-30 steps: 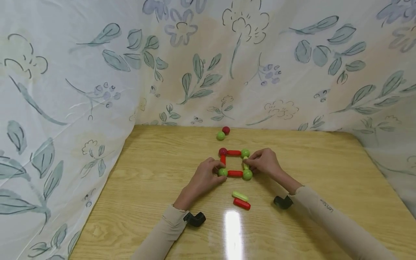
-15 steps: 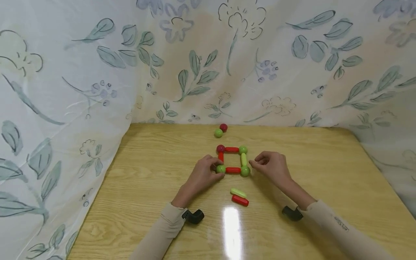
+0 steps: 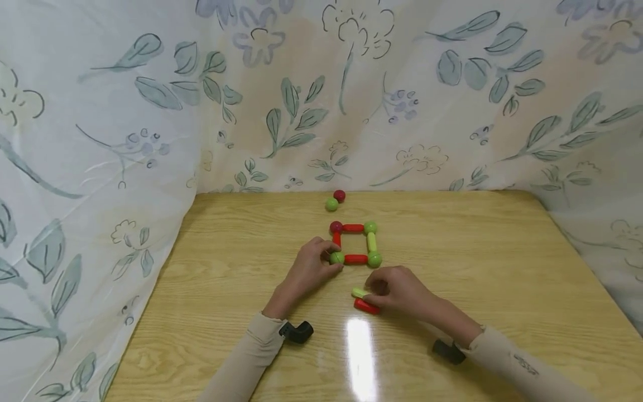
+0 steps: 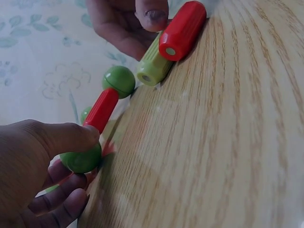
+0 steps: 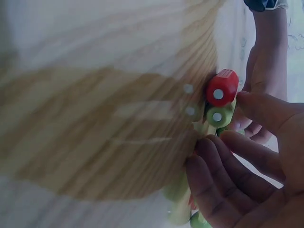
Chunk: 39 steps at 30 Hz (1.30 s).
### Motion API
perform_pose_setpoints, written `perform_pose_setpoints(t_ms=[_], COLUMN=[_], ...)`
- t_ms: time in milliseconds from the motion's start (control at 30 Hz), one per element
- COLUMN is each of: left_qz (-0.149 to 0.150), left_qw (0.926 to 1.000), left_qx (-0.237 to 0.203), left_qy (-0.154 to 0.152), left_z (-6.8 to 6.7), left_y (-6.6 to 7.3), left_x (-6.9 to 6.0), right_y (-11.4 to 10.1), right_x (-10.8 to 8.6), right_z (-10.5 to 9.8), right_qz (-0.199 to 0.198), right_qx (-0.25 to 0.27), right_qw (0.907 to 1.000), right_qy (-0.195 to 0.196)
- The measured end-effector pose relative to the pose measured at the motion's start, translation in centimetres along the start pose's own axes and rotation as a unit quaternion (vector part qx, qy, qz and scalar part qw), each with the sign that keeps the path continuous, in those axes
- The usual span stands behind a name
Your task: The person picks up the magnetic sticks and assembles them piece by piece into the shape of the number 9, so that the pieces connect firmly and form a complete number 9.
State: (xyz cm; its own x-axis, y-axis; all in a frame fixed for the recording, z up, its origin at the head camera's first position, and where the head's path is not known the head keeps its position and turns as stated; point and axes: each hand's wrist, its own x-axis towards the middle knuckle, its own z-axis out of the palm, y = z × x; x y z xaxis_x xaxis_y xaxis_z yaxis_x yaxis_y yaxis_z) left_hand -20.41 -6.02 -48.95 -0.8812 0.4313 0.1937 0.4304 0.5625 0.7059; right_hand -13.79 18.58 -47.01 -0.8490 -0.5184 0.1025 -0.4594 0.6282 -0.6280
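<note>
A square of toy rods point(image 3: 355, 259) and balls lies on the table. It has three red rods and one yellow-green rod, with a dark red ball point(image 3: 336, 227) and three green balls at its corners. My left hand point(image 3: 310, 270) pinches the near-left green ball point(image 4: 81, 159) between thumb and fingers. Below the square lie a loose yellow-green rod point(image 3: 359, 292) and a loose red rod point(image 3: 366, 306), side by side, with round silvery discs on their ends. My right hand point(image 3: 402, 291) is at the yellow-green rod, thumb and index finger apart on either side, partly hiding it.
A loose green ball point(image 3: 331, 204) and a loose dark red ball point(image 3: 339, 196) lie near the table's back edge. Floral cloth point(image 3: 281, 111) hangs behind and to the left of the wooden table point(image 3: 241, 234). Dark cameras sit on both wrists.
My right hand has left the square's yellow-green side and moved toward me to the loose rods. My left hand stays on the green corner ball. The view has shifted slightly.
</note>
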Motion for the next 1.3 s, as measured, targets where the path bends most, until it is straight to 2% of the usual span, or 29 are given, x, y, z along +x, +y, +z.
perform_pose_setpoints(t_ms=[300, 533, 633, 767, 1033, 1300], left_qz=[-0.006, -0.006, -0.002, 0.004, 0.0, -0.011], left_qw=[0.9998, 0.9996, 0.9998, 1.0, 1.0, 0.9999], left_qx=[-0.018, -0.024, -0.016, -0.008, -0.005, -0.011], left_qy=[-0.009, -0.011, -0.008, 0.0, 0.002, 0.0], left_z=[0.0, 0.0, -0.1, -0.3, -0.3, -0.1], left_y=[0.2, 0.2, 0.3, 0.4, 0.4, 0.3], left_x=[-0.2, -0.1, -0.1, 0.0, 0.2, 0.1], right_y=[-0.8, -1.1, -1.0, -0.7, 0.6, 1.7], right_x=[0.7, 0.8, 0.8, 0.6, 0.0, -0.2], right_z=[0.6, 0.6, 0.3, -0.3, -1.4, -1.1], right_qz=[-0.001, 0.002, 0.022, 0.071, 0.176, 0.229], right_qx=[-0.028, -0.002, 0.01, 0.025, 0.062, 0.162], right_qw=[0.9991, 0.9995, 0.9995, 0.9972, 0.9809, 0.957], right_qy=[-0.033, -0.033, -0.022, 0.004, 0.055, 0.072])
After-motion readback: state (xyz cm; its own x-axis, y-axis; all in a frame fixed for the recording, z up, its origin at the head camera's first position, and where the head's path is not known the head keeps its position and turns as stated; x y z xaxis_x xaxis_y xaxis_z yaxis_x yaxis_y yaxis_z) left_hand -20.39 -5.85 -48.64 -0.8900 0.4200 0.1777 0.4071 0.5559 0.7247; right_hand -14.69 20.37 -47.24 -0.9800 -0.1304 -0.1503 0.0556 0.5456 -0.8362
